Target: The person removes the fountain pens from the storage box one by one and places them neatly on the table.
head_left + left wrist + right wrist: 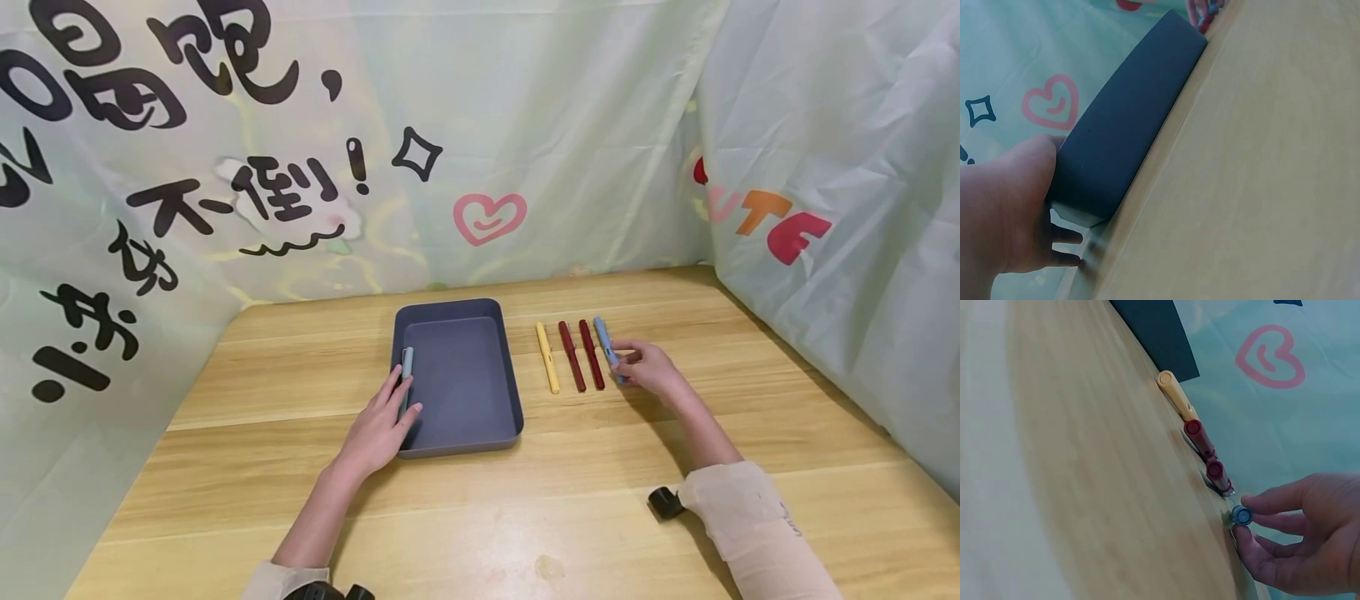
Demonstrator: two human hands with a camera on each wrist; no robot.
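Note:
My left hand grips the left wall of a dark grey tray, with the thumb reaching over the rim and other fingers outside. Inside the tray, along that same wall, lies a pale blue-green pen, partly hidden by the fingers. My right hand pinches a blue pen near its lower end, between thumb and fingers; the pen's round end shows in the right wrist view. Just left of it lie two dark red pens and a yellow pen, side by side.
The wooden table carries everything. Printed cloth hangs behind it and along both sides, its lower edge meeting the table's back. Black wrist cameras sit on both forearms, near the sleeve cuffs.

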